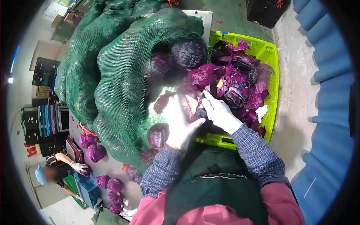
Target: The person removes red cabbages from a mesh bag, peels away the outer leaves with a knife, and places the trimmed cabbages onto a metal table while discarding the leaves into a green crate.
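Observation:
A red cabbage (192, 105) with a pale cut base is between my two white-gloved hands, over the near-left edge of a lime-green crate (274, 82). My left hand (180, 122) is wrapped round its left side, partly washed out by glare. My right hand (221, 112) touches its right side, with thumb and fingers close together; whether it holds something small is hidden. Purple outer leaves (249, 71) fill the crate. Left of my hands, an opened green mesh sack (122, 75) shows whole cabbages (189, 53) at its mouth.
Several trimmed cabbages (95, 153) lie on the table at the lower left. Beyond them a person (62, 165) in gloves handles a cabbage beside a blue bin (88, 193). A black box (267, 13) stands at the top; a blue curtain (330, 75) hangs at right.

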A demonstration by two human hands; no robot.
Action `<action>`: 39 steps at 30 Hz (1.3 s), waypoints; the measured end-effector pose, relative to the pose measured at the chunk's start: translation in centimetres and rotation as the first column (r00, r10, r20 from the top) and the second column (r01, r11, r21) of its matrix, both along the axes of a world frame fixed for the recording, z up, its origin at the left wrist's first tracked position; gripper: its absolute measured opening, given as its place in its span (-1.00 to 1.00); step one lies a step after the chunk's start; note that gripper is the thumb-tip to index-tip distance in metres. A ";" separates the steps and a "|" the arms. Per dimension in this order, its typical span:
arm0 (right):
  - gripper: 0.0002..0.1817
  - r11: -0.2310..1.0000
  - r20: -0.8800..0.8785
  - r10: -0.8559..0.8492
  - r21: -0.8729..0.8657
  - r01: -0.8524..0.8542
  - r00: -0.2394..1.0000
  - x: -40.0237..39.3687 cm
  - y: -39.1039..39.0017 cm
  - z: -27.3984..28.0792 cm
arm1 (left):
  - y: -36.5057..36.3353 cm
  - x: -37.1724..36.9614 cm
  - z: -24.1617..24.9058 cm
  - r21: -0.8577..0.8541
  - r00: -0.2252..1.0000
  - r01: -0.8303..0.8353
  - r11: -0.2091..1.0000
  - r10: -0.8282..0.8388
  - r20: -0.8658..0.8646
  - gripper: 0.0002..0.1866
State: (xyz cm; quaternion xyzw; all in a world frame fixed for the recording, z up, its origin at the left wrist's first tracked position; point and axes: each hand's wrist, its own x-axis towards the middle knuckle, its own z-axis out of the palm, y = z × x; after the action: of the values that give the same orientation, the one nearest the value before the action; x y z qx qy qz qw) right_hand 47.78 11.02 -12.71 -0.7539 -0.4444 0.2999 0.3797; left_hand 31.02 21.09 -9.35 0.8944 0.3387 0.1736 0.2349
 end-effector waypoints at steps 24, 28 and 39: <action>-0.83 0.900 -0.852 -0.297 -0.099 0.425 0.432 -3.3 -0.7 1.4 | -0.4 -5.5 -0.2 -0.545 0.927 0.001 0.839 0.204 0.316 0.29; -0.83 0.580 -0.814 -0.566 -0.284 0.764 0.127 4.3 -5.6 -9.6 | 2.1 -4.9 0.0 -0.656 0.925 0.045 0.754 0.216 0.312 0.23; -0.43 0.999 0.364 0.027 -0.033 -0.016 0.931 -2.6 -0.3 3.7 | 2.0 -2.7 -0.9 0.096 0.999 0.032 0.995 -0.031 -0.013 0.23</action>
State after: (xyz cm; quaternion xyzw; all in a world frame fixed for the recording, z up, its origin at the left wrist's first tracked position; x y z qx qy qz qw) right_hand 45.20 10.72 -9.04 -0.7969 -0.5109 0.1658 0.2764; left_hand 28.27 23.14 -10.27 0.9109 0.3170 0.1809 0.1926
